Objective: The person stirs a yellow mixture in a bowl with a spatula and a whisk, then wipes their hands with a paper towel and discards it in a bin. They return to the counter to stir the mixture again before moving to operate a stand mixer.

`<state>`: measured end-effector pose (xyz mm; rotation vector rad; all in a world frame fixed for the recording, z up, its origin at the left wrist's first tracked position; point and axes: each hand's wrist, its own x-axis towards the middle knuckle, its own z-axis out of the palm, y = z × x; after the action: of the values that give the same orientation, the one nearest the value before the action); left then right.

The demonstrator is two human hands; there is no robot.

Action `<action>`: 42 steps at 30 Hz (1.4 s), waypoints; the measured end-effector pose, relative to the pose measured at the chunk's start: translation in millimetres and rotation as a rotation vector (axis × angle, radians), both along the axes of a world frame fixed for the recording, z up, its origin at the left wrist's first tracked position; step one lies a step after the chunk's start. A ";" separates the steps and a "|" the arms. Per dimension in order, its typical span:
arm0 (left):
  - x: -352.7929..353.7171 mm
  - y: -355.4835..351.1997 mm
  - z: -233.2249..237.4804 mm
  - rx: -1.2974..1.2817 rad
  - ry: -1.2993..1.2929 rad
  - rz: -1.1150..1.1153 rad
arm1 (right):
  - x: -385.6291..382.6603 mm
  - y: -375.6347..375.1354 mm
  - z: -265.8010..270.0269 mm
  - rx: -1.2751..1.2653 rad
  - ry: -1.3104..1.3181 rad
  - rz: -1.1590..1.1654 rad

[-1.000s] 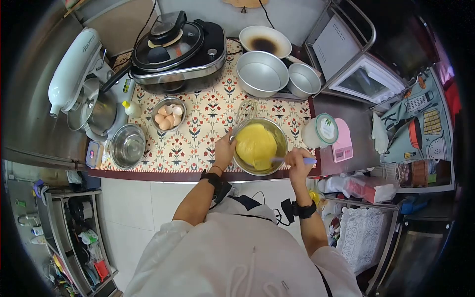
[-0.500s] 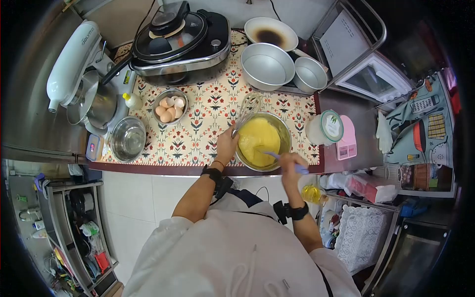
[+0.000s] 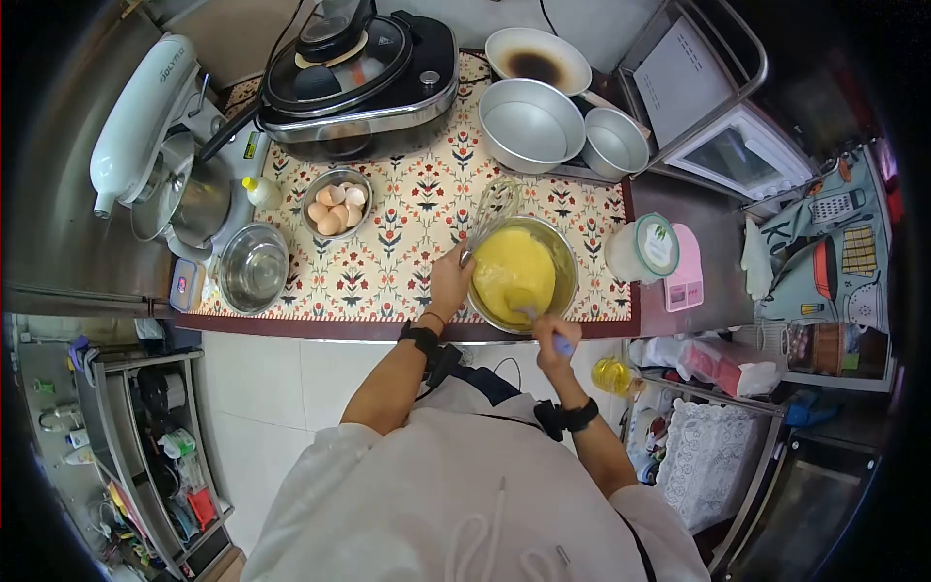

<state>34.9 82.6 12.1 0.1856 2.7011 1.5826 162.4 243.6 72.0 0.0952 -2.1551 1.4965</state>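
A metal mixing bowl [image 3: 570,276] of smooth yellow batter [image 3: 512,264] stands near the counter's front edge. At its left rim, my left hand [image 3: 449,281] is closed around the handle of a wire whisk [image 3: 497,204] and presses against the bowl's side. The whisk's wires point away from me, over the bowl's far left rim. My right hand [image 3: 556,341] grips the purple handle of a spatula [image 3: 522,299] at the bowl's near right edge. The spatula's head dips into the batter near the front wall.
Eggshells fill a small bowl [image 3: 367,209] at the left, near an empty metal bowl [image 3: 254,270] and a stand mixer [image 3: 145,121]. Behind are an electric cooker [image 3: 359,126], cake tins [image 3: 531,126] and a pan [image 3: 572,63]. A lidded jar [image 3: 630,254] and pink scale [image 3: 686,272] stand right.
My right hand has moved left and toward me with the spatula, whose head now lies nearer the bowl's front. My left hand stays at the rim with the whisk.
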 end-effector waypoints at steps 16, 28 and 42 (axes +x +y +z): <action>3.5 0.6 0.9 -0.006 0.014 0.007 | 7.7 9.8 10.8 0.070 -0.157 0.135; 1.2 0.3 6.3 -0.030 -0.033 0.012 | 3.6 13.1 12.5 0.044 -0.060 0.110; 4.6 2.2 -1.9 -0.021 0.004 0.035 | -32.2 33.3 28.3 -0.547 -0.359 0.044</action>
<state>39.6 84.9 10.3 0.1427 2.7375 1.5632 130.2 276.9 100.3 -0.3416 -1.9145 2.2084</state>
